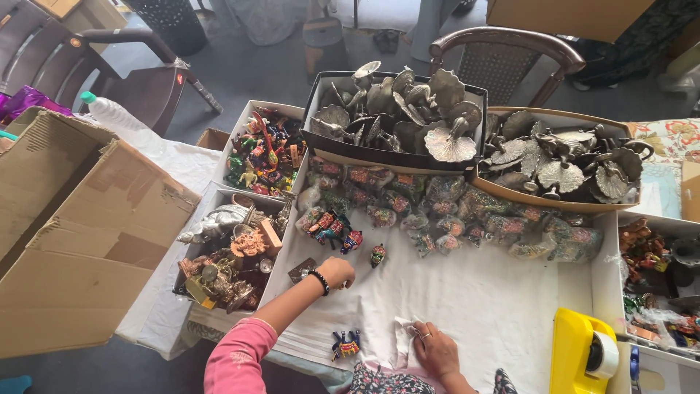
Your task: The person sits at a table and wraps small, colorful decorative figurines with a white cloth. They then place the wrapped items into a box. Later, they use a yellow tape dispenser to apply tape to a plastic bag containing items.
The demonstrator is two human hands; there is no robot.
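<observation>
The left hand [337, 272], fingers curled loosely and gripping nothing I can make out, rests on the white cloth [474, 292] just left of a small painted figurine [378, 255], far nearer than the right hand [435, 348], which presses flat and open on the cloth's near edge.

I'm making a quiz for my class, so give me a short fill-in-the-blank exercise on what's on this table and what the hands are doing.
1. The left hand wears a beaded ____ at the wrist.
2. The right hand rests on the ____ cloth.
3. The tape dispenser is ____ in colour.
4. The plastic bottle has a ____ cap.

Missing words: bracelet; white; yellow; green
</observation>
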